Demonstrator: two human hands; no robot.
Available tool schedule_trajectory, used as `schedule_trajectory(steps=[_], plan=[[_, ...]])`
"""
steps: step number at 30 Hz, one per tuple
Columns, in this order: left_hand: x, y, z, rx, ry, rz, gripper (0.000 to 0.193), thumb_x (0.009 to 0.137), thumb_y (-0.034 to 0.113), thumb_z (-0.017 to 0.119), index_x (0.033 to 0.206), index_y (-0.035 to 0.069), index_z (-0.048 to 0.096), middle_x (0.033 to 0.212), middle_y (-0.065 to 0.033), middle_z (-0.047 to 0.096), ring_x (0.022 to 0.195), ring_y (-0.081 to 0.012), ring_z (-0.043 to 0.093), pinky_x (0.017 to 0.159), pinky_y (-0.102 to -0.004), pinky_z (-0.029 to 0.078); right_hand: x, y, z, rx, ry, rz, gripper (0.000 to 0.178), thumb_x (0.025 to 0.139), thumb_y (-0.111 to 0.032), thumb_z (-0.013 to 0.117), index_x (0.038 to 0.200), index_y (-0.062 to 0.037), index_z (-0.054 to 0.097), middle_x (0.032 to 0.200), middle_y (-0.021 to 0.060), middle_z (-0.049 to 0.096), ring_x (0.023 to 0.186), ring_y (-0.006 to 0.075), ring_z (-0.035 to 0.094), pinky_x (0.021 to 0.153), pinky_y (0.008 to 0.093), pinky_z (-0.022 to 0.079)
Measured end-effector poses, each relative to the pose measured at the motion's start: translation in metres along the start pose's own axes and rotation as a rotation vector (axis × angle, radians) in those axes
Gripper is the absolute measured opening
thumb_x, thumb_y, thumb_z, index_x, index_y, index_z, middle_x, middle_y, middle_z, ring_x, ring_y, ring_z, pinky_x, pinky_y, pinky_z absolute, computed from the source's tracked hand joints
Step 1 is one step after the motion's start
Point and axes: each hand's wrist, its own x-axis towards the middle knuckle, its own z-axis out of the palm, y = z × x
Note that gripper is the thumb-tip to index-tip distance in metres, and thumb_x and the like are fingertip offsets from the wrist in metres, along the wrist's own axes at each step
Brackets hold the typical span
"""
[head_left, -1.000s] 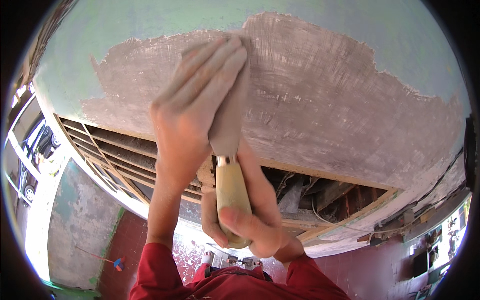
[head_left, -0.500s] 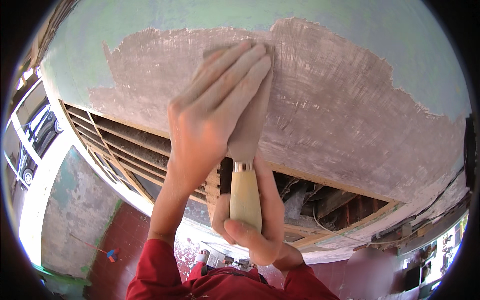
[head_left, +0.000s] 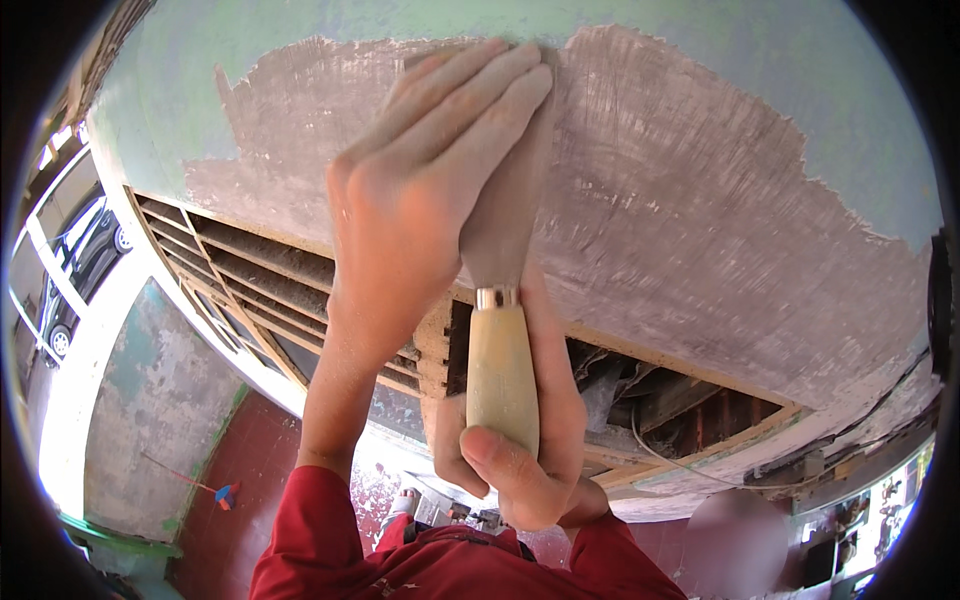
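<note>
Ceiling (head_left: 700, 250) overhead, big scraped grey-brown patch inside pale green paint; bare ragged edge runs right and top, so open room lies that way. Below it, exposed wooden slats (head_left: 250, 290) and a broken gap. Left hand (head_left: 420, 200) flat, fingers spread, pressing on the blade, likely to add pressure. Right hand (head_left: 520, 440) clenched round the pale wooden handle of the scraper (head_left: 505, 240), blade tip against the ceiling near the paint edge. Red sleeves (head_left: 320, 540) at bottom

pale green ceiling (head_left: 780, 70) | exposed wooden laths (head_left: 250, 290) | red floor (head_left: 250, 470) | bright window (head_left: 60, 270)
</note>
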Motion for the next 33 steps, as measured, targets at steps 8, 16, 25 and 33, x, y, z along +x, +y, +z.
schedule_trajectory(steps=[8, 16, 25, 33], plan=[[0.007, 0.002, -0.008, -0.013, -0.038, -0.035, 0.032, 0.082, 0.0, 0.071, 0.114, 0.0, 0.075, 0.118, -0.0153, 0.074, 0.117, -0.0307, 0.069, 0.106, -0.0406, 0.051, 0.007, -0.005, -0.003, -0.141, -0.109, -0.028, 0.087, 0.093, 0.002, 0.05, 0.16, 0.0071, -0.006, 0.147, 0.0233, 0.036, 0.078, 0.0085, 0.053, 0.069, 0.0238, 0.045], [0.012, -0.008, -0.004, 0.038, -0.015, 0.013, 0.033, 0.083, 0.001, 0.071, 0.115, 0.001, 0.075, 0.118, -0.0146, 0.074, 0.118, -0.0306, 0.069, 0.105, -0.04, 0.052, 0.019, -0.009, -0.006, -0.331, -0.175, -0.105, 0.086, 0.093, 0.004, 0.048, 0.16, 0.0062, -0.007, 0.157, 0.0251, 0.03, 0.074, 0.0071, 0.051, 0.064, 0.0231, 0.044], [0.008, -0.001, -0.001, 0.0, -0.004, -0.011, 0.031, 0.081, 0.002, 0.073, 0.112, 0.001, 0.076, 0.117, -0.0133, 0.075, 0.118, -0.029, 0.069, 0.104, -0.0406, 0.053, 0.007, 0.001, 0.0, -0.214, -0.09, -0.051, 0.085, 0.095, 0.003, 0.047, 0.161, 0.0041, -0.007, 0.154, 0.0229, 0.033, 0.072, 0.0075, 0.051, 0.062, 0.0235, 0.044], [-0.007, -0.006, -0.002, 0.056, 0.036, 0.019, 0.035, 0.075, 0.003, 0.073, 0.11, 0.003, 0.076, 0.115, -0.0095, 0.075, 0.115, -0.028, 0.07, 0.098, -0.0379, 0.056, 0.008, 0.0, 0.005, -0.282, 0.007, 0.049, 0.095, 0.092, -0.026, 0.056, 0.161, 0.0041, -0.002, 0.152, 0.03, 0.038, 0.111, 0.0248, 0.058, 0.094, 0.0265, 0.044]])
